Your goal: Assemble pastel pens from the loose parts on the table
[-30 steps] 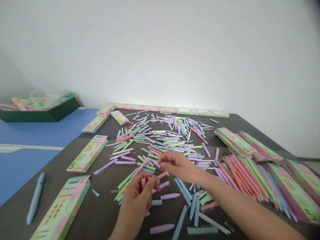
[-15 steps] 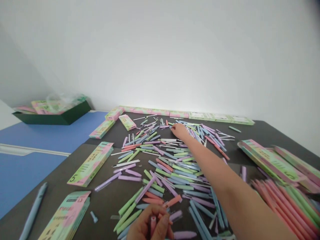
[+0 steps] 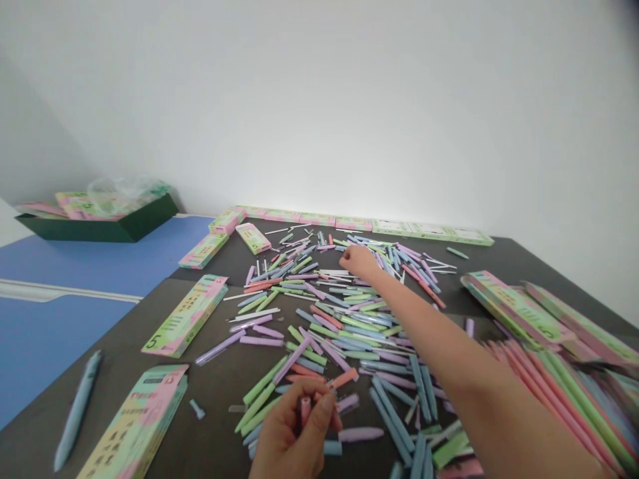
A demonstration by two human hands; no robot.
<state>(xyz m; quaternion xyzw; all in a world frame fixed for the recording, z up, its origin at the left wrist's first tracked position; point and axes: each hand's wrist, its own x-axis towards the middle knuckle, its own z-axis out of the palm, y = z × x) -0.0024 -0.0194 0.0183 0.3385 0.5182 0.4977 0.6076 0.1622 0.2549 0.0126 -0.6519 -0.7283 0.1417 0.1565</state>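
At the bottom middle, my left hand (image 3: 295, 429) has its fingers closed round a pink-red pen barrel (image 3: 305, 407), whose open end points up. My right arm stretches across the pile, and my right hand (image 3: 360, 261) is over the far heap of pen parts. Its fingers are pinched together; what is between them, if anything, is hidden. Beneath and between both hands lie many loose pen parts in purple, green, blue and coral, such as a purple piece (image 3: 360, 434) beside my left hand. Thin white refills (image 3: 337, 274) are scattered in the far heap.
Printed pen boxes line the left side (image 3: 187, 316), the back edge (image 3: 319, 219) and the right (image 3: 519, 303). Pink and green pens (image 3: 554, 392) are bunched at the lower right. A blue pen (image 3: 77, 409) lies far left. A dark green tray (image 3: 100, 228) stands on the blue surface.
The view has shifted slightly. My right hand has lifted a little from the far heap with its fingers curled. My left hand still grips the barrel.
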